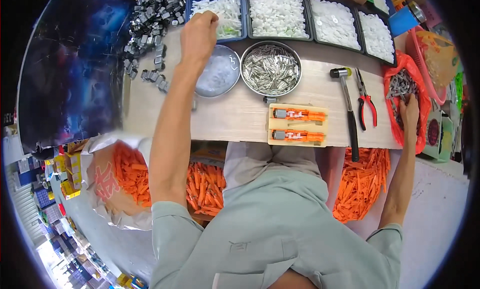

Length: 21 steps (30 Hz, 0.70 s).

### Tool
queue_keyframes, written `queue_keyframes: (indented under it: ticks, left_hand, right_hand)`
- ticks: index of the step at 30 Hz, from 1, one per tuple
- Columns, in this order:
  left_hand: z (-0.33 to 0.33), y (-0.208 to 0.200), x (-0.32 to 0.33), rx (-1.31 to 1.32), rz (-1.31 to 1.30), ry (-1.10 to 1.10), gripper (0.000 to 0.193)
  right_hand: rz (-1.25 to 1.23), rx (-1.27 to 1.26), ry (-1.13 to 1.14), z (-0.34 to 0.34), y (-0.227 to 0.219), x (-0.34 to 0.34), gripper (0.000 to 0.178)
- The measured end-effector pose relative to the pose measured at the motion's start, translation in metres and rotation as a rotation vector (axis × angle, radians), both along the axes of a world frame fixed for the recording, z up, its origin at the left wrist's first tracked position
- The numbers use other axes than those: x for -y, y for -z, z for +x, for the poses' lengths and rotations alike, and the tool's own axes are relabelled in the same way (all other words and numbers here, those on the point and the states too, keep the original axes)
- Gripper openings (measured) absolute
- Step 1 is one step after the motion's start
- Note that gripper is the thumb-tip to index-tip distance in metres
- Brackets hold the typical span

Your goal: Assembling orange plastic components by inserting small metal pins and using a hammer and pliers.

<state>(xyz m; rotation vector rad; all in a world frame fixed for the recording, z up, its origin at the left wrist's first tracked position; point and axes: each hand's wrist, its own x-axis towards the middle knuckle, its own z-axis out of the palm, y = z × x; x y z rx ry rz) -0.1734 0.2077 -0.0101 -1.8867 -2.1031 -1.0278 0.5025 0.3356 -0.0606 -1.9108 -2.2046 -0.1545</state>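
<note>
From the head camera, the left hand (198,35) reaches far across the table (235,116) to the blue tray of white plastic pieces (224,10) — its fingers curled together at the tray's near edge, whether on a piece I cannot tell. The right hand (410,114) rests in the red bag of metal parts (400,86), fingers buried, their state unclear. Between them lies a wooden jig holding two orange parts (298,124).

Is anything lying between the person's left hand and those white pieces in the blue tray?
Nothing visible does. The left hand already reaches over the near edge of the blue tray, its fingers at the white pieces.
</note>
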Motion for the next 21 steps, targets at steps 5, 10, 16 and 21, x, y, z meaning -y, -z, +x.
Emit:
queue_keyframes:
  ticks: [5, 10, 16, 21]
  left_hand:
    - [-0.005, -0.001, 0.004, 0.116, 0.009, -0.043, 0.015]
    - [-0.005, -0.010, 0.011, 0.658, 0.086, -0.093, 0.019]
    - [0.008, -0.012, 0.058, 1.110, 0.227, -0.041, 0.015]
    - [0.045, -0.005, 0.114, 0.475, 0.008, -0.155, 0.008]
  right_hand:
    - [0.091, -0.054, 0.012, -0.004, 0.009, 0.009, 0.030]
    - [0.254, -0.220, 0.077, -0.020, 0.004, 0.022, 0.029]
    - [0.200, -0.790, 0.043, -0.106, -0.047, 0.079, 0.032]
    - [-0.115, -1.027, -0.243, -0.214, -0.068, 0.156, 0.027]
